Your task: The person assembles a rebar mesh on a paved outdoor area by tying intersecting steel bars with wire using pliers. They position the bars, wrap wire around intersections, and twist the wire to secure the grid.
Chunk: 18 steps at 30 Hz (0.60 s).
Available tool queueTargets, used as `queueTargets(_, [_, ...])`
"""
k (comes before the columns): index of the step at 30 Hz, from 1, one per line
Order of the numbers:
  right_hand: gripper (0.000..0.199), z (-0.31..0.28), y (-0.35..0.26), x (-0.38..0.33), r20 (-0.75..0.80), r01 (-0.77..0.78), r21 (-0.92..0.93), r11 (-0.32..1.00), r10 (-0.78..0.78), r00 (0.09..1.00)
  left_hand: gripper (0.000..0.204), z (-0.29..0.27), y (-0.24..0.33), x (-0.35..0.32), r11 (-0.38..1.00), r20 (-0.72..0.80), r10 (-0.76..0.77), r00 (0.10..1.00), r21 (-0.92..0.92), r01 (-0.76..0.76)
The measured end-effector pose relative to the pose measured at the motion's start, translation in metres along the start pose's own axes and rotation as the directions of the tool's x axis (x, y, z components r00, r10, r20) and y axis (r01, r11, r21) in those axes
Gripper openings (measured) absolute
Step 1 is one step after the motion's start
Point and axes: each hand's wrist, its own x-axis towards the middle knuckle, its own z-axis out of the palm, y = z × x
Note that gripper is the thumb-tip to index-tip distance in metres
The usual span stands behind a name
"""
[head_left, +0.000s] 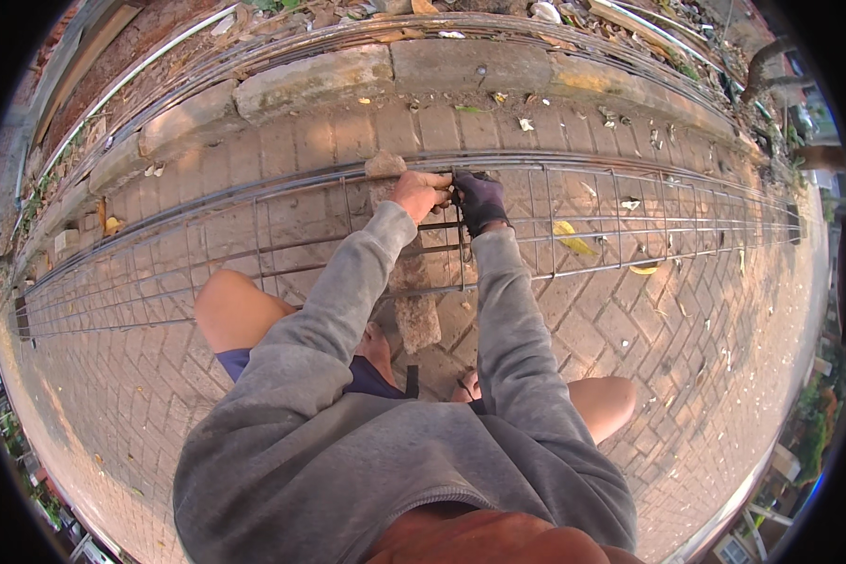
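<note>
A long cage of steel reinforcing bars (367, 241) with square stirrups lies across in front of me. My left hand (419, 195), bare, is closed at the cage's far bars, its fingertips meeting my right hand beside a stirrup (461, 254). My right hand (480, 201) wears a dark glove and is closed at that same joint. Whatever is pinched between the fingers is too small and hidden to name. Under the cage, a rough stone block (416, 322) runs away from me; its far end shows just beyond my left hand.
Patterned brick paving (583, 329) spreads all round, with yellow leaves (571, 237) to the right of my hands. Beyond the cage runs a stone kerb (315, 79), with long loose bars (348, 38) and debris behind it. My bent knees flank my arms.
</note>
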Motion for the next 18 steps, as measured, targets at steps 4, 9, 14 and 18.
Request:
queueTargets(4, [0.006,0.005,0.011,0.006,0.081,-0.013,0.064,0.998,0.008,0.997,0.031,-0.006,-0.009,0.008,0.925,0.023,0.086,0.996,0.369,-0.088])
queueTargets(9, [0.02,0.006,0.003,0.007,-0.029,-0.039,0.261,0.965,0.049,0.998,0.034,-0.011,-0.013,0.009,0.703,0.031,0.265,0.964,0.678,-0.215])
queueTargets(14, [0.014,0.002,-0.01,0.006,0.256,-0.5,0.773,0.391,0.529,0.809,0.019,0.011,-0.013,0.0,0.29,-0.049,0.321,0.946,0.956,-0.049])
queueTargets(18, [0.017,0.011,-0.016,0.009,0.099,-0.381,0.769,0.514,0.492,0.865,0.015,0.032,-0.013,-0.007,0.094,-0.004,0.394,0.919,0.995,-0.036])
